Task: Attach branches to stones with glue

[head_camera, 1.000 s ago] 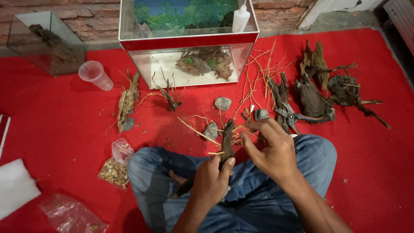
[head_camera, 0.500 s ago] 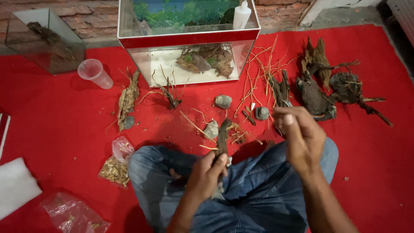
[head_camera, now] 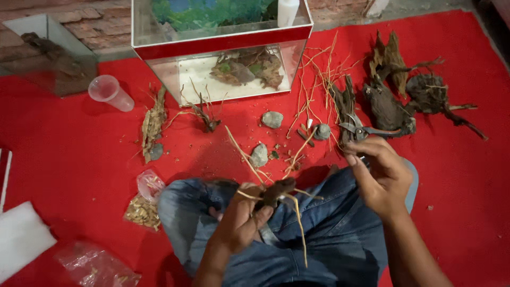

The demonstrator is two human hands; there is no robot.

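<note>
I sit cross-legged in blue jeans on a red carpet [head_camera: 64, 154]. My left hand [head_camera: 239, 223] grips a small dark piece of driftwood [head_camera: 276, 192] over my lap, with thin pale twigs sticking out of it up and down. My right hand [head_camera: 380, 172] hovers over my right knee with its fingers curled and thumb and forefinger pinched. Whether it holds something small is hidden. It is just below a pair of pruning scissors [head_camera: 361, 129] that lie on the carpet.
A red-banded glass tank [head_camera: 223, 40] with wood inside stands ahead, and a smaller glass box [head_camera: 48, 53] at the far left. A plastic cup [head_camera: 109, 91], grey stones [head_camera: 272, 119], loose twigs [head_camera: 313, 85] and large driftwood pieces [head_camera: 388, 106] lie around. Small bags [head_camera: 143, 204] lie beside my left knee.
My right hand left the driftwood, rose with pinched fingers, then moved right and down toward the scissors. My left hand kept hold of the driftwood and tilted it lower over my lap.
</note>
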